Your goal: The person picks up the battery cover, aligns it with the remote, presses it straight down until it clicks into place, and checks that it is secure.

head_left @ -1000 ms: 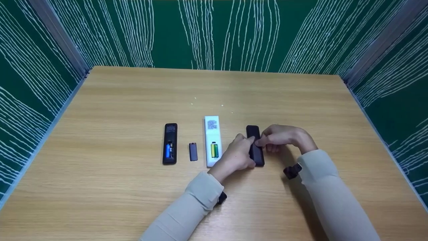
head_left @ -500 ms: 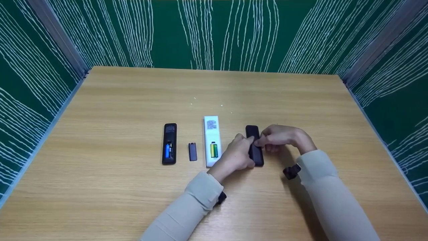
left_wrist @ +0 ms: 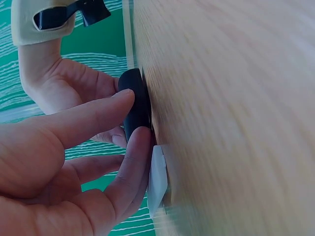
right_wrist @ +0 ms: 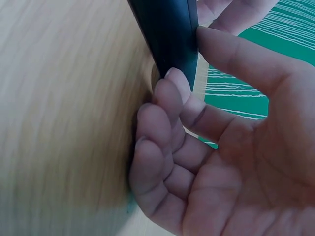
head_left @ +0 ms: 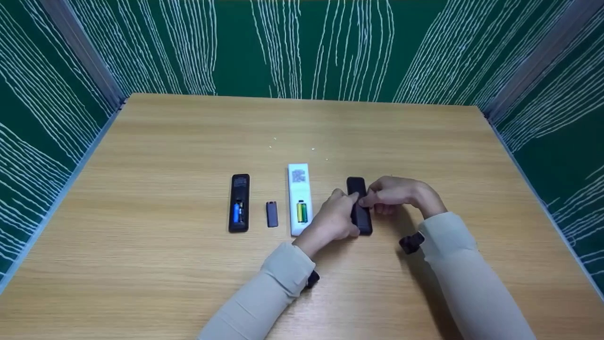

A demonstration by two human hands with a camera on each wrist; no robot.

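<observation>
A black remote control (head_left: 362, 223) lies lengthwise on the table under both hands. My left hand (head_left: 332, 215) holds it from its left side, thumb at the near end and a finger on its upper surface. My right hand (head_left: 401, 191) pinches its right edge, the other fingers curled beside it against the tabletop, as the right wrist view shows. Left of my left hand is a white remote control (head_left: 298, 189), its open compartment holding green-and-yellow batteries (head_left: 302, 211). Whether the held remote has its cover in place is hidden by the fingers.
Further left lie a small dark battery cover (head_left: 272, 215) and another black remote (head_left: 240, 189) with a blue battery (head_left: 236, 212) in its open compartment. Small white specks dot the wooden table (head_left: 188, 141). Green panels with white streaks (head_left: 240, 47) surround it.
</observation>
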